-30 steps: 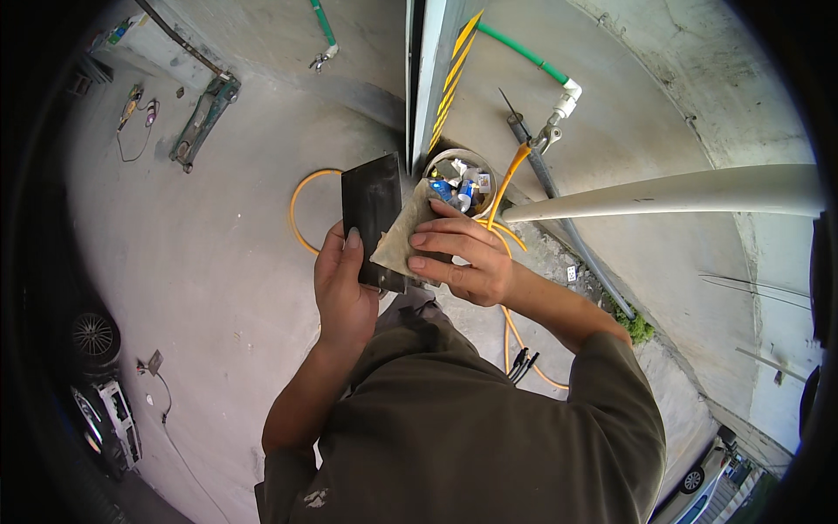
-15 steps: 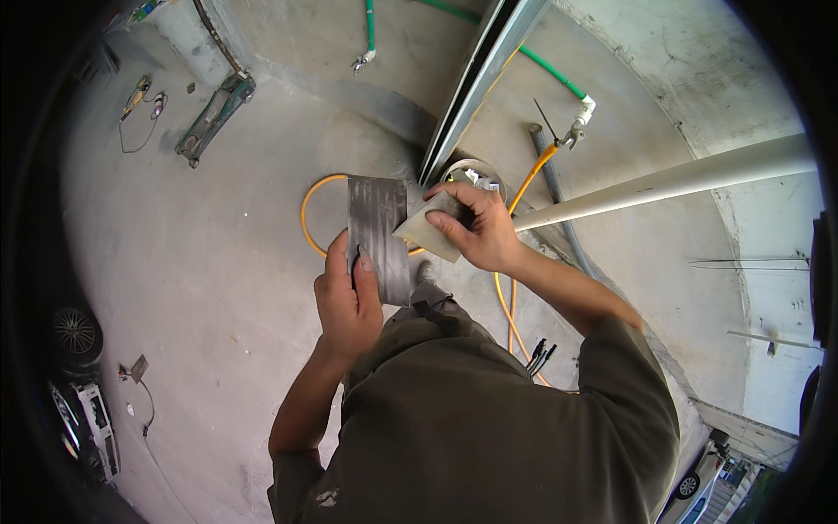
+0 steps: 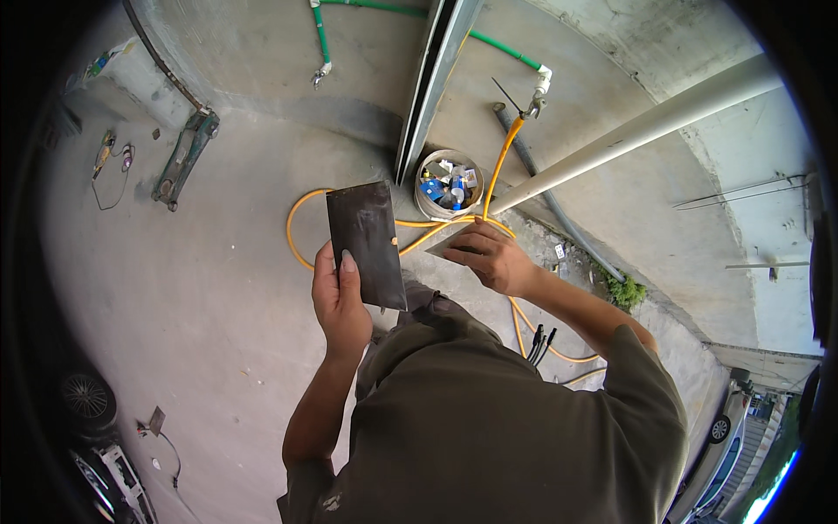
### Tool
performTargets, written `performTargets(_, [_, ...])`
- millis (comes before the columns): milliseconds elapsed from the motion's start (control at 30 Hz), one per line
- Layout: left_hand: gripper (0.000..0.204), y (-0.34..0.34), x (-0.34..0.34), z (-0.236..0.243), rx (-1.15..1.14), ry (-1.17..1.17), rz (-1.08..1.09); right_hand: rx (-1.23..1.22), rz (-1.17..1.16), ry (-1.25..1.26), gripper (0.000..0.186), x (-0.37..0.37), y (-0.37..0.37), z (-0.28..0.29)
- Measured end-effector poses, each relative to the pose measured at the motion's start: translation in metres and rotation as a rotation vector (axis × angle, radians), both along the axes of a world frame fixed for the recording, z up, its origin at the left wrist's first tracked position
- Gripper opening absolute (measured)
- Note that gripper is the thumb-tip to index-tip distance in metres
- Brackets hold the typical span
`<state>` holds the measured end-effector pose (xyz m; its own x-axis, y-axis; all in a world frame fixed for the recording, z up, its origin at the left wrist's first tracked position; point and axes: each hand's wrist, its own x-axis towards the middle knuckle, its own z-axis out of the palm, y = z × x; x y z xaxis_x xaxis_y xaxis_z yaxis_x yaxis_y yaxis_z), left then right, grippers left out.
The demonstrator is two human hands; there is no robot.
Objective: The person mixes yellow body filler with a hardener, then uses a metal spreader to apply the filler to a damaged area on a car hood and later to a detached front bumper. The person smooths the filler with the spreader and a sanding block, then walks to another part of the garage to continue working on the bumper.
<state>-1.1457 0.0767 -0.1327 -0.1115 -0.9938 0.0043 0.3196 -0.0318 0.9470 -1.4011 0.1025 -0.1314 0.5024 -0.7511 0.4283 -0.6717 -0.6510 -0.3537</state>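
My left hand [image 3: 342, 301] is closed on a dark, flat rectangular plate [image 3: 365, 231], its thumb lying on the upper face. A pale smudge marks the plate's surface, and a small yellowish bit shows at its right edge. To the right, my right hand [image 3: 499, 260] pinches a thin grey-beige flat piece, like a scraper blade [image 3: 445, 246]. Fingers cover much of that piece. A gap separates it from the plate. Beyond my hands stands a round bucket [image 3: 422, 199] filled with bottles and wrappers.
An orange hose [image 3: 293, 229] loops over the concrete floor and runs up to a wall tap [image 3: 534, 108]. A white pole [image 3: 628, 140] slants across the right, above a grey pipe [image 3: 572, 229]. A floor jack [image 3: 182, 164] stands far left. Black cables [image 3: 539, 342] lie near my right side.
My right hand has moved away from the plate, to the right and nearer, taking the scraper blade along. The plate has tilted and its face looks darker. The bucket shows more fully.
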Motion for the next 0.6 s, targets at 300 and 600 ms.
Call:
performTargets(300, [0.034, -0.032, -0.068, -0.019, -0.222, -0.595, -0.057, 0.144, -0.367, 0.227, 0.025, -0.103, -0.058, -0.050])
performTargets(600, [0.031, -0.039, -0.103, -0.037, 0.176, -0.041, 0.077, 0.994, -0.180, -0.992, 0.040, -0.047, -0.092, -0.079])
